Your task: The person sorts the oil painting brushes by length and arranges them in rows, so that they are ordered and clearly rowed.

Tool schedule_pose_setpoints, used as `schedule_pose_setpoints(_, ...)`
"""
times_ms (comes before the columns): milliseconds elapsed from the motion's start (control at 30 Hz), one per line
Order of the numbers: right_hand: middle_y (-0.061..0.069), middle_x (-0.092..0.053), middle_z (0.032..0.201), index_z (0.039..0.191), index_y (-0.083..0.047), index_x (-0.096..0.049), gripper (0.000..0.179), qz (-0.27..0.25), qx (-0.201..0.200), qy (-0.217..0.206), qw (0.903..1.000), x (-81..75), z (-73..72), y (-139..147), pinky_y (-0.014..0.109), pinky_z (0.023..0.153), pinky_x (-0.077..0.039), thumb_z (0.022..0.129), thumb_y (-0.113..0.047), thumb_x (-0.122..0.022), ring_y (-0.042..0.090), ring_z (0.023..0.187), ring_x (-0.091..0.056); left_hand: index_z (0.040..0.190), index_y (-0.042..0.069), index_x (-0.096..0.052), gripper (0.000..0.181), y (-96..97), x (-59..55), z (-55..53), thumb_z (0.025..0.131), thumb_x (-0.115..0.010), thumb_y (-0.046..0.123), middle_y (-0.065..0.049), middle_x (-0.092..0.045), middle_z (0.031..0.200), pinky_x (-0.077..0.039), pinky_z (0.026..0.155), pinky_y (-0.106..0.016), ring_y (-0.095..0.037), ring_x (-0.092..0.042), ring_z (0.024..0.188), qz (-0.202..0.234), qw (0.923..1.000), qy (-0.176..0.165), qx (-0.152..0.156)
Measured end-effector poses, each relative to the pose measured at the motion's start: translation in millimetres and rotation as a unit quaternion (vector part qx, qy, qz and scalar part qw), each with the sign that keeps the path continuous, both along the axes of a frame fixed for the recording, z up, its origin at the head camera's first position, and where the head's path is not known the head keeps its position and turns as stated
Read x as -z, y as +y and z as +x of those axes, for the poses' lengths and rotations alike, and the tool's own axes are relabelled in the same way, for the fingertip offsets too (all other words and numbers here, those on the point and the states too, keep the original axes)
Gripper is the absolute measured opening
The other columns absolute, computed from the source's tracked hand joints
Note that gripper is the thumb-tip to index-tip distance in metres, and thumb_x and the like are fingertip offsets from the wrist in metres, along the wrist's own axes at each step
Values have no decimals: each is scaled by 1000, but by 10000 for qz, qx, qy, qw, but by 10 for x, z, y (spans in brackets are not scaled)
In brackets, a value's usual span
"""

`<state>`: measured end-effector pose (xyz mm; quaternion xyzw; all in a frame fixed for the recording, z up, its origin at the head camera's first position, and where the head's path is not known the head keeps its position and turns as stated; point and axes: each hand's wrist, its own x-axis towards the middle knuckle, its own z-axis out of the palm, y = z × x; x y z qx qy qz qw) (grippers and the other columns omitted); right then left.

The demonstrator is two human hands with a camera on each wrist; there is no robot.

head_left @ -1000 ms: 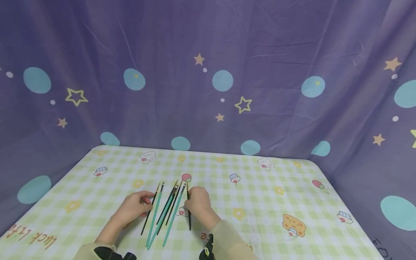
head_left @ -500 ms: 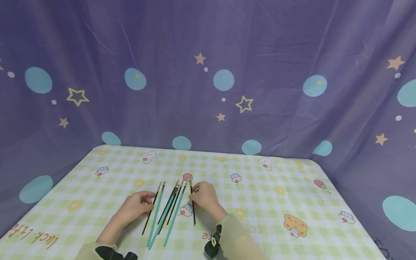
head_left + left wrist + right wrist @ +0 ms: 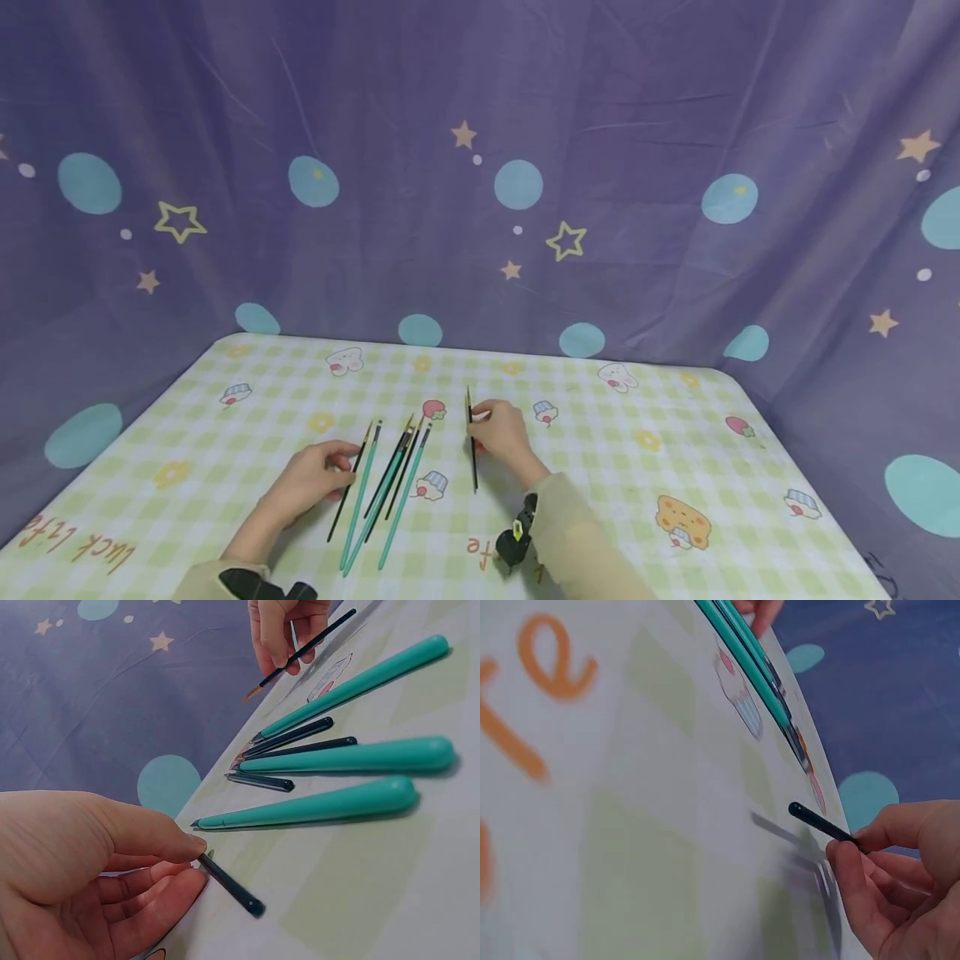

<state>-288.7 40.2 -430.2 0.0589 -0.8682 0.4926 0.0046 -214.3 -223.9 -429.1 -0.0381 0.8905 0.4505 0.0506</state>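
Note:
My right hand (image 3: 501,432) pinches a slim black paintbrush (image 3: 474,468) between thumb and fingers, bristles pointing away. In the right wrist view, that brush's shadow falls on the cloth apart from its handle end. At the left, my left hand (image 3: 306,482) holds another black paintbrush (image 3: 234,886) by thumb and fingers, close over the cloth. Between the hands lies a loose fan of brushes: a teal paintbrush (image 3: 361,498) beside the left hand, a second teal paintbrush (image 3: 360,756) crossing several black ones, and a third teal paintbrush (image 3: 406,498) on the right side.
A green-and-white checked tablecloth (image 3: 600,467) with printed cupcakes, flowers and a biscuit covers the table. Behind it hangs a purple curtain (image 3: 420,250) with stars and blue dots. Each wrist carries a black camera mount (image 3: 516,542).
The right hand has moved right and away from the body with its black paintbrush, widening the distance from the fan. The left hand and the other brushes have stayed nearly in place.

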Motion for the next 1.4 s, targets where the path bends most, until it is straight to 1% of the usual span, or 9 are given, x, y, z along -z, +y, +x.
schedule_pose_setpoints(267,11,-67,76,105,-1,-64,30,-127,152,-13,9998,-19,-180,187,24,46,-52,75,-4,-66,12,46,-59,118,-3,-56,42,-5,4,-23,76,-64,2,-7,-56,83,-50,51,-29,-16,-55,59,-29,10000,19,12)
schedule_pose_setpoints(367,11,-67,77,106,-2,-65,30,-65,263,25,9996,-1,-213,242,29,50,-54,76,-5,-66,13,46,-60,118,-3,-56,42,-5,5,-10,77,-63,2,-7,-56,84,-50,51,-29,-16,-55,59,7,10000,1,31)
schedule_pose_setpoints(400,10,-67,77,106,-3,-65,30,-19,319,29,9995,4,-220,257,33,57,-55,76,-6,-66,12,47,-60,118,-3,-56,42,-5,4,-3,78,-63,2,-7,-56,84,-51,51,-29,-17,-55,59,38,10000,-8,36)
schedule_pose_setpoints(500,9,-66,78,107,-2,-64,31,-73,372,-7,9993,20,-244,292,39,62,-56,77,-5,-65,12,48,-60,119,-3,-55,41,-7,0,21,78,-62,1,-7,-56,84,-51,51,-29,-17,-54,57,96,9999,-42,44)
schedule_pose_setpoints(600,11,-65,79,108,-1,-63,30,-260,402,-59,9988,24,-286,321,34,58,-56,78,-4,-64,11,49,-59,119,-3,-56,42,-5,-7,29,78,-62,2,-7,-56,85,-50,51,-29,-17,-54,58,83,10000,-30,33)
schedule_pose_setpoints(633,12,-64,79,108,1,-63,31,-355,382,-73,9986,24,-300,330,30,52,-55,78,-3,-63,11,50,-59,119,-2,-56,42,-3,-8,30,78,-62,2,-7,-56,85,-50,51,-29,-17,-54,58,68,10000,-22,31)
schedule_pose_setpoints(733,13,-65,81,109,1,-62,30,-441,374,-112,9983,12,-336,353,25,49,-54,79,-3,-64,11,51,-59,119,-2,-56,41,-1,-7,25,78,-62,2,-7,-56,85,-51,51,-29,-17,-55,60,74,10000,-24,20)
schedule_pose_setpoints(900,14,-65,84,111,2,-61,32,-425,338,-168,9984,-4,-381,379,26,51,-54,79,-3,-64,12,54,-60,119,-2,-56,42,0,8,13,78,-63,2,-7,-56,86,-51,52,-29,-17,-55,60,88,10000,-38,17)
schedule_pose_setpoints(1400,13,-63,83,110,1,-62,31,-317,574,-268,9975,47,-522,431,26,50,-54,80,-6,-64,12,54,-60,120,-2,-56,42,-13,24,-1,78,-63,2,-7,-56,87,-51,52,-29,-16,-55,61,121,9999,-45,-7)
